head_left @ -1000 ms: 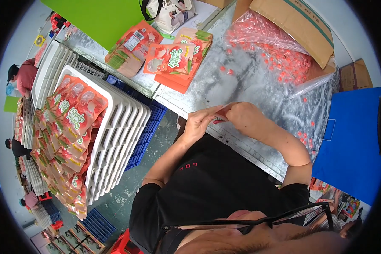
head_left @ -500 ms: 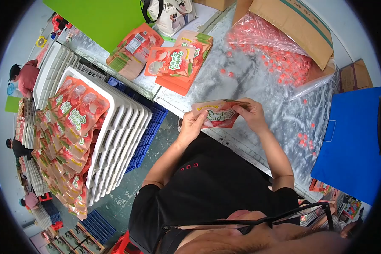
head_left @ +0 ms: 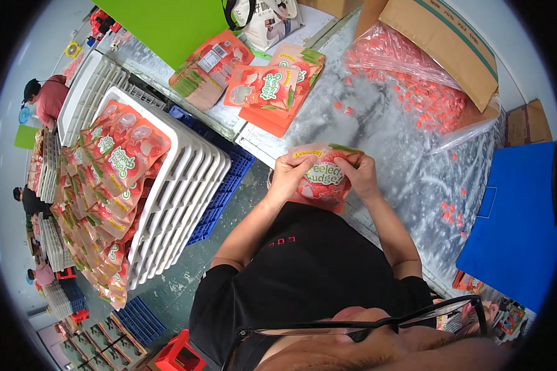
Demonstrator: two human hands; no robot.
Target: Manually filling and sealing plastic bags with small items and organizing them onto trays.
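A red-and-pink printed pouch (head_left: 323, 185) hangs upright in front of my black shirt, at the near edge of the metal table. My left hand (head_left: 291, 177) grips its upper left side, thumb across the front. At the upper right, my right hand (head_left: 361, 176) pinches the pouch near its green-printed top edge. Fingers behind the pouch are hidden. Beyond my hands lies a stack of similar flat pouches (head_left: 263, 88), with another pile of pouches (head_left: 211, 67) to its left.
Small red wrapped pieces (head_left: 430, 105) spill from a plastic-lined cardboard box (head_left: 445, 46). On my left, stacked white trays (head_left: 189, 191) carry many pouches (head_left: 114, 176). A blue board (head_left: 513, 216) stands at right; a red stool (head_left: 181, 353) is low left. Other people work far left.
The pouch has swung down from a tilted, foreshortened position, so its printed front now faces up in full. Both hands keep hold near its top. The view has shifted slightly.
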